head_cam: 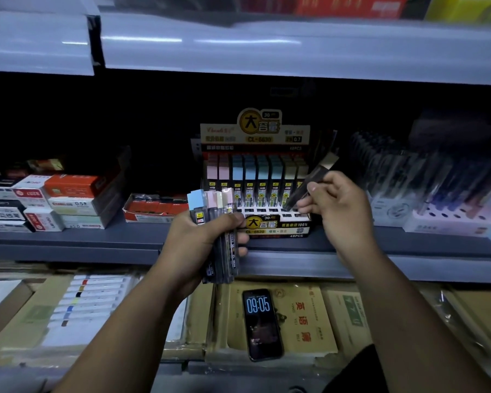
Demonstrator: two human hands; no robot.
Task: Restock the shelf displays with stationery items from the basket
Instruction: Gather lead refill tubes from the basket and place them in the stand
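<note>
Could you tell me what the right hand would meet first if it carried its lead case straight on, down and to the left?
Probably the empty front slots of the display box; the lead case in the right hand already points there, though depth is unclear.

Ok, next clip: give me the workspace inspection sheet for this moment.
Surface: grey metal shelf, dimly lit.
Job's things: yellow-headed cardboard display box of pencil-lead cases, front slots empty.
Clutter: black smartphone showing 09:05, lying on tan booklets below.
Hands: left hand grips a bundle of pastel-capped lead cases; right hand tilts one dark lead case toward the box.
Cables: nothing seen.
Surroundings: red-and-white boxes left, pens in white holders right.
</note>
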